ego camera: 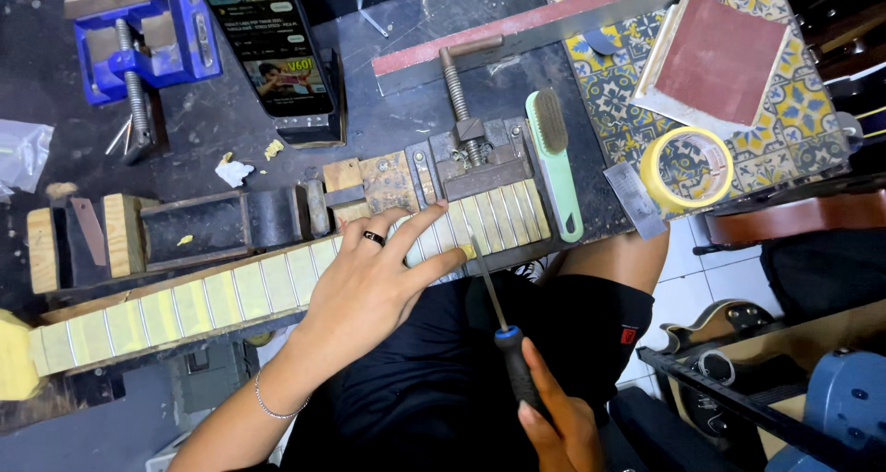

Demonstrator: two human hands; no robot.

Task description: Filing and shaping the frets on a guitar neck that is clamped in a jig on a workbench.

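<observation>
My left hand [369,283] lies flat and spread on the guitar neck [277,287], fingers splayed over the taped fretboard, gripping nothing, only pressing it down against the bench. The neck runs slantwise along the near edge of the workbench [231,112], its upper end held under the grey vise [471,163] and its far end reaching out past my wrist to the left. My right hand [554,417] is closed round the dark handle of a thin needle file [487,283], whose tip rests on a fret just beside my left forefinger. The neck looks stiff and fairly light, long enough to tip if held only at one end, so I judge it best steadied from above, close to the vise, flat-palmed on the tape and not on the bare frets. The file is slim and likely to flex, so I hold it low on the handle. Just right of the vise lies a green brush [554,158], and beyond it a roll of yellow tape [688,169].
</observation>
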